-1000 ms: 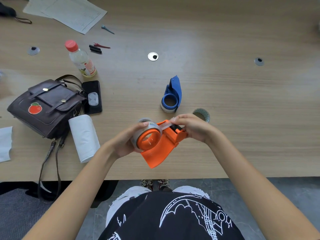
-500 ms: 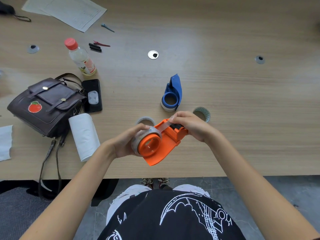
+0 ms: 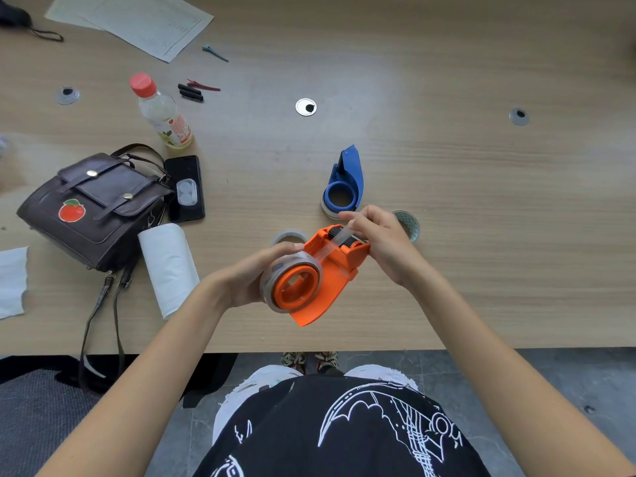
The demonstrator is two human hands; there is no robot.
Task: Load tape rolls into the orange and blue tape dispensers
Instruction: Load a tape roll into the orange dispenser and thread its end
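The orange tape dispenser (image 3: 330, 284) is held above the table's near edge with a clear tape roll (image 3: 275, 270) seated on its hub. My left hand (image 3: 251, 277) grips the roll and dispenser from the left. My right hand (image 3: 382, 242) pinches the free tape strip (image 3: 335, 242) stretched from the roll over the black roller at the dispenser's head. The blue tape dispenser (image 3: 344, 184) lies on the table just beyond, a roll on its hub. A loose clear roll (image 3: 289, 237) lies behind my left hand, and a patterned roll (image 3: 409, 223) sits behind my right hand.
A brown handbag (image 3: 96, 208), a black phone (image 3: 186, 187), a white paper roll (image 3: 168, 266) and a red-capped bottle (image 3: 161, 113) stand at the left. Papers (image 3: 137, 18) and hair clips (image 3: 192, 89) lie farther back. The table edge (image 3: 481, 347) runs below my hands.
My right hand has drawn the tape strip farther out from the roll and up over the dispenser's head. The dispenser has tilted slightly in my left hand.
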